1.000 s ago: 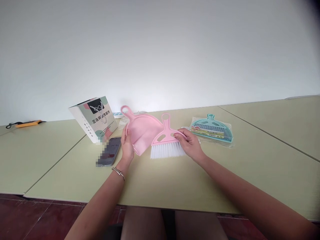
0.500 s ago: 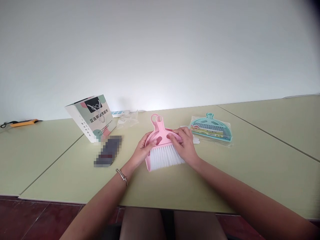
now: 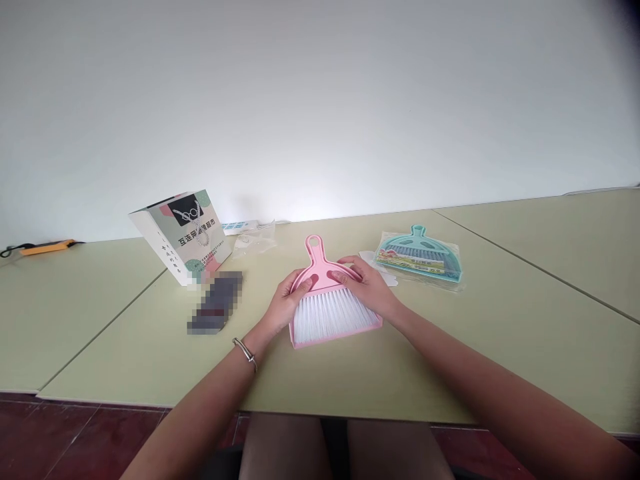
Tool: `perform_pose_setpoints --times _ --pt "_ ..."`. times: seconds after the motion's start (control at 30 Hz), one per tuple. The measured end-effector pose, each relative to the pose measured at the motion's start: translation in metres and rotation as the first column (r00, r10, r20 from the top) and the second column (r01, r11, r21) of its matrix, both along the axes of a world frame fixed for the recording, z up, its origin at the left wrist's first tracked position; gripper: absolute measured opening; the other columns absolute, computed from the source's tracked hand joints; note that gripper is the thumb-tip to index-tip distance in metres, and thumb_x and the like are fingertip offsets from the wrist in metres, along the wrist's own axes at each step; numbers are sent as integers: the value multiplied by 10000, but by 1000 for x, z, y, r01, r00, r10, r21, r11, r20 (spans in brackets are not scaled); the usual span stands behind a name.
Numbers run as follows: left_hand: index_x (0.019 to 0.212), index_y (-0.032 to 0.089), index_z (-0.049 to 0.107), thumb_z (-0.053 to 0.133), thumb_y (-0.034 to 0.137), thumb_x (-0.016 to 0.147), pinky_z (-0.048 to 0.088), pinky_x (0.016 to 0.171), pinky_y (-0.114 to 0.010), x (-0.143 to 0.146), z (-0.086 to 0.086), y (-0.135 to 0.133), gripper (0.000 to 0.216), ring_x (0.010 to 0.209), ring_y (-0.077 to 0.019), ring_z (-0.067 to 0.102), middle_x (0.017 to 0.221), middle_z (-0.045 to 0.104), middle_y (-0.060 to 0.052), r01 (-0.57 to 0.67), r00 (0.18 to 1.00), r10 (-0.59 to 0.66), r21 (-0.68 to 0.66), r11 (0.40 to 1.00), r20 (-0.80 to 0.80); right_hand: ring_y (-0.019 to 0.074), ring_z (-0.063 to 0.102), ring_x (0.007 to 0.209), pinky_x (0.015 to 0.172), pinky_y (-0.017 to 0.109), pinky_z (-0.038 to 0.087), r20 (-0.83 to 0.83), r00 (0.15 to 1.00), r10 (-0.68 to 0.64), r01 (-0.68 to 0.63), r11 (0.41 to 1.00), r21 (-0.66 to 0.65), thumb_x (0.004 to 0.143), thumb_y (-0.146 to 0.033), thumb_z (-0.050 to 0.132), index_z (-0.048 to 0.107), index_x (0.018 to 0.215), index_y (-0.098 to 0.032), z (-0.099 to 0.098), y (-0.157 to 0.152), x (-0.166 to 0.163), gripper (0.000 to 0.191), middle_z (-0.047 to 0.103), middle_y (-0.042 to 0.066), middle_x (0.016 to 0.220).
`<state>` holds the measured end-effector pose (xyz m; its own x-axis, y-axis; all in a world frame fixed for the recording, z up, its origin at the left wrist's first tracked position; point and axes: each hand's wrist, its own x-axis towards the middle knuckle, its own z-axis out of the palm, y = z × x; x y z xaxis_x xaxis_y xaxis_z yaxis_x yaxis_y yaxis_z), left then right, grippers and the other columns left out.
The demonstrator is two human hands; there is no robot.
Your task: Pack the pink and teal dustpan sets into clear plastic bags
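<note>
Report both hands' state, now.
Left hand: closed on the nested pink brush and dustpan, left side.
Right hand: closed on the same pair, right side.

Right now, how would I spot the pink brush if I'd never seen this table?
Look over the middle of the pale green table, between the left hand and the right hand. There the pink brush sits in the pink dustpan, showing its white bristles. Unlike the wrapped teal brush set on the right, it is unwrapped and held.
</note>
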<state>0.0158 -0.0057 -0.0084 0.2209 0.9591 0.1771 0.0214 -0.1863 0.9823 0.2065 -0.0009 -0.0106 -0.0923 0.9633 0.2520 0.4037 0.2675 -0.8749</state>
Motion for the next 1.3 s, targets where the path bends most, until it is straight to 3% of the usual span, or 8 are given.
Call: perform_pose_setpoints --times 0.1,0.37,0.63,0.9,1.1,1.3 --pt "919 177 635 632 467 745 405 717 -252 -3 1 2 339 788 -151 559 860 638 -14 -11 996 10 -4 1000 -83 186 589 806 681 288 412 -5 1000 18 -18 1000 8 803 -530 523 601 854 -238 2 -2 -2 307 649 1 834" --pt "827 178 602 674 466 699 348 569 -209 -8 2 5 323 620 -96 490 725 561 28 46 998 -51 -148 988 -31 165 529 699 620 277 378 17 999 33 -32 999 -32 801 -526 507 488 768 -231 -5 -3 -10 298 553 -28 704" --pt "842 169 621 686 447 694 340 577 -210 -11 0 7 322 632 -97 487 731 560 17 74 996 -80 -170 983 -27 168 511 749 653 284 368 -2 991 131 -131 988 -85 808 -508 492 435 831 -233 -2 -5 -9 282 526 -27 774" --pt "860 152 652 703 420 676 313 566 -215 -8 2 4 329 599 -89 460 710 566 12 109 994 -103 -182 977 43 115 390 585 548 246 292 -131 983 131 -147 981 -128 712 -533 597 317 676 -227 -2 -3 -8 417 381 -68 626" --pt "869 157 658 675 427 697 327 602 -231 -4 3 1 320 642 -112 486 750 592 1 119 992 -123 -155 981 -15 140 483 685 600 265 338 -69 969 237 -247 936 -251 755 -570 552 493 803 -212 8 0 0 366 525 -23 758" --pt "856 164 650 628 436 731 326 612 -238 5 -3 0 300 646 -122 486 745 591 0 196 976 -207 -139 971 -71 143 478 656 624 288 373 -15 973 232 -230 948 -221 795 -589 476 551 832 -185 8 5 -2 412 508 -12 709"
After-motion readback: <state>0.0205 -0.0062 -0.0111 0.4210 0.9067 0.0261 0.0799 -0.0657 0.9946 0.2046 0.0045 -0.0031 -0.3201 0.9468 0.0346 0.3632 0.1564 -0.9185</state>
